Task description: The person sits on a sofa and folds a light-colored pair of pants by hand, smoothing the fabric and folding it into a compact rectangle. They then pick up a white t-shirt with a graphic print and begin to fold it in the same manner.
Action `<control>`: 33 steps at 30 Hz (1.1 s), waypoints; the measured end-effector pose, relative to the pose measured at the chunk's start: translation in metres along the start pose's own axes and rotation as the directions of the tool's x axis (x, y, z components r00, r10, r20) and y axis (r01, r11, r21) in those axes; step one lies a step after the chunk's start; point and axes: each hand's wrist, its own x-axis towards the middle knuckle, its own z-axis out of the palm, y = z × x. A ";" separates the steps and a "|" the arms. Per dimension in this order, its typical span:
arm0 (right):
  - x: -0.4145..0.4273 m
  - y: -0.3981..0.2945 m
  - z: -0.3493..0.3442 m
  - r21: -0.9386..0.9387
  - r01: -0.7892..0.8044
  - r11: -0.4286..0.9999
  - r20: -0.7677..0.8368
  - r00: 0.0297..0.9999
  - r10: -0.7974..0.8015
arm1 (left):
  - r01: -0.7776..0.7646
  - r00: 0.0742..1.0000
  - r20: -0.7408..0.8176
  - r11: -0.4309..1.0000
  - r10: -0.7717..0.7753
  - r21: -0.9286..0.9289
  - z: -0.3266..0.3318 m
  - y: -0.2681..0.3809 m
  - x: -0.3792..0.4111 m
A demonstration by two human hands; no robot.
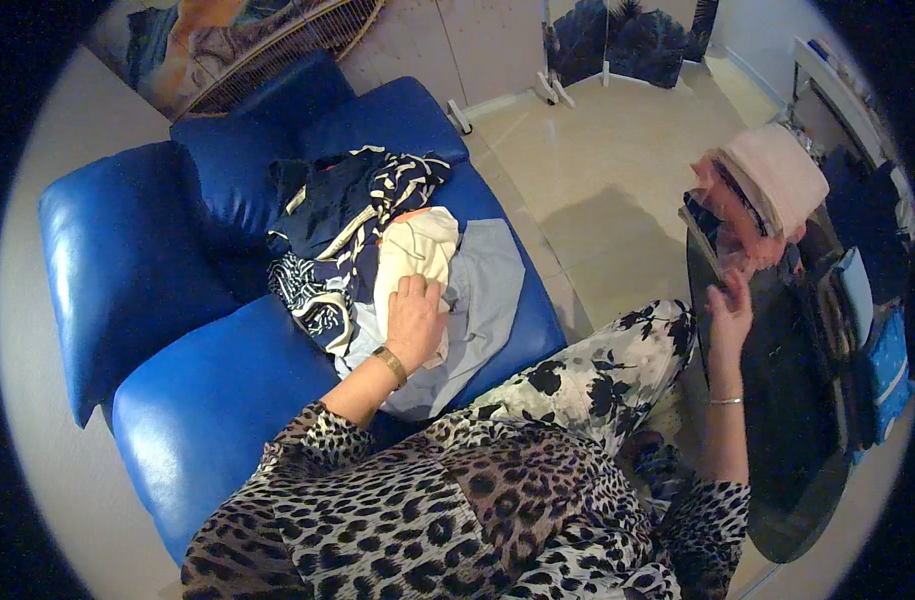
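Note:
My left hand [416, 319], with a gold-toned bracelet at the wrist, lies on a cream garment [416, 251] on the blue sofa. Its fingers bend over the cloth; whether they grip it cannot be told. Under and beside the cream piece spreads a light grey garment [491, 266]. Dark navy clothing [326, 199] and a black-and-white patterned garment [311, 292] are heaped to the left. My right hand [730, 311] is at the near edge of a stack of folded clothes, its fingers apart. Pale pink folded cloth [784, 176] tops that stack, with coral-pink fabric [757, 244] below.
The stack stands on a dark oval table [776, 420] at my right. Folded blue fabric [890, 375] sits along its far side. A blue sofa cushion [127, 277] rises at left. Beyond the tiled floor [607, 225] stands a dark folding screen [648, 41]. My patterned trouser leg [600, 375] bridges sofa and table.

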 end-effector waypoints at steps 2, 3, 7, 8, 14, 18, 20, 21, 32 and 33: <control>-0.024 -0.005 0.011 -0.026 -0.040 0.999 0.053 0.998 0.042 | -0.089 0.995 -0.051 0.996 0.088 -0.017 0.009 -0.008 0.001; -0.038 -0.012 0.021 -0.012 -0.090 0.996 0.102 0.991 0.090 | -0.064 0.997 -0.043 0.994 0.060 -0.084 0.011 -0.012 -0.003; -0.069 -0.032 0.026 -0.078 0.007 0.997 0.185 0.983 0.008 | 0.064 0.997 0.072 0.857 -0.032 -0.511 -0.009 0.017 0.012; -0.078 -0.042 0.032 -0.085 -0.034 0.996 0.247 0.967 0.054 | 0.136 0.988 0.138 0.768 -0.062 -0.626 -0.025 0.035 0.013; -0.148 -0.100 0.068 -0.066 -0.063 0.996 0.672 0.735 0.091 | 0.231 0.951 0.231 0.021 0.204 -0.973 -0.033 0.155 0.008; -0.161 -0.093 0.057 -0.106 -0.165 0.980 0.503 0.842 0.197 | -0.094 0.929 -0.025 0.170 0.370 -0.981 -0.052 0.189 0.009; -0.165 -0.095 0.042 0.186 -0.289 0.939 0.319 0.922 0.220 | -0.442 0.852 -0.322 0.237 0.413 -0.865 -0.052 0.190 0.017; -0.164 -0.095 0.035 0.309 -0.353 0.883 0.301 0.917 0.261 | -0.489 0.831 -0.328 0.309 0.449 -0.816 -0.054 0.190 0.018; -0.161 -0.109 -0.138 0.731 0.009 0.682 -0.192 0.962 0.194 | -0.593 0.794 -0.183 0.673 0.579 -0.442 -0.028 0.168 0.016; -0.162 -0.129 -0.125 0.773 0.038 0.633 -0.189 0.967 0.173 | -0.623 0.772 -0.250 0.621 0.584 -0.476 -0.032 0.175 0.015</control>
